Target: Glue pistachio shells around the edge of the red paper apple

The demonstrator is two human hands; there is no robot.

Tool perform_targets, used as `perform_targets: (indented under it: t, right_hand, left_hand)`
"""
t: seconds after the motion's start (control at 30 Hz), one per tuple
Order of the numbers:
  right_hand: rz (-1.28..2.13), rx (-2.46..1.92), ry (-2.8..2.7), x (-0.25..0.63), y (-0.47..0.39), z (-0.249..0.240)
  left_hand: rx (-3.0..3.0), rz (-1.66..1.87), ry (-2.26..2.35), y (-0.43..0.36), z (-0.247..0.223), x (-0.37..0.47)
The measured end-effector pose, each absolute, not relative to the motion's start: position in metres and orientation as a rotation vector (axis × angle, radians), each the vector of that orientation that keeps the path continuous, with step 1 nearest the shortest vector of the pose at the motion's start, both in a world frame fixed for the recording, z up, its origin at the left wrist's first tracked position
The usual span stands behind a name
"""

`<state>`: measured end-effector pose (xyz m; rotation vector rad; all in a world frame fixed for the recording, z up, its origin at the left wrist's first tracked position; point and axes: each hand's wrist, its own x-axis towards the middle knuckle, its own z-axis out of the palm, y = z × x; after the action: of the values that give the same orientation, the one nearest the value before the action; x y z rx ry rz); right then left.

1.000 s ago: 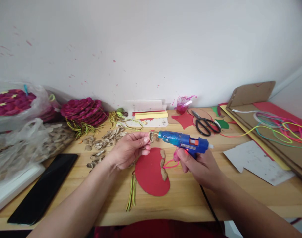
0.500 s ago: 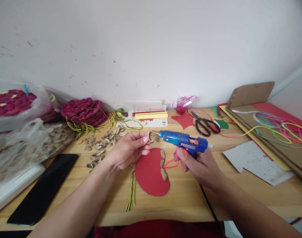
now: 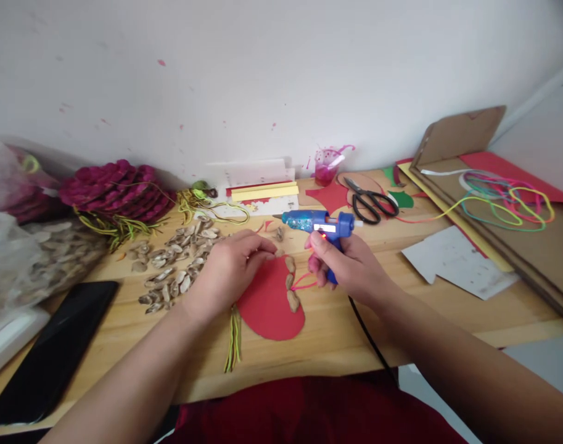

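My left hand is at the top edge of a red heart-like cardboard cutout, its fingertips closed on a peanut shell that they mostly cover. More peanut shells sit in a row along the cutout's right edge. A pink cord loop sticks out from that edge, and a yellow-green yarn tassel hangs at the lower left. In my right hand is a blue glue gun, gripped by its handle, nozzle pointing left above the cutout.
Loose shell halves lie left of the cutout, near a black phone and a plastic bag of shells. Black-handled scissors, a cup and cardboard sheets stand behind and right. A black cable trails off the table edge.
My left hand has brought the shell from the glue gun's nozzle down to the cutout's top edge. Nozzle and shell are now apart. The view has shifted somewhat.
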<state>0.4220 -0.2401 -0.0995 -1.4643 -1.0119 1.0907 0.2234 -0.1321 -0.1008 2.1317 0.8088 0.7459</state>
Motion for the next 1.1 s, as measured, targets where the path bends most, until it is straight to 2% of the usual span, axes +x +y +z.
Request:
perform_targets:
  t: [0.2,0.37,1.1]
  right_hand:
    - [1.248,-1.447,-0.841,0.413,-0.236,-0.097]
    - [1.347,-1.324,-0.652,0.406,-0.236,-0.100]
    - [1.392,-1.345,-0.492,0.401,-0.235,-0.109]
  left_hand:
    - [2.681,0.598,0.743,-0.135,-0.113,0.222]
    - [2.893,0.446,0.752,-0.144,-0.107,0.223]
    - [2.972,0.223,0.820,-0.151,-0.101,0.232]
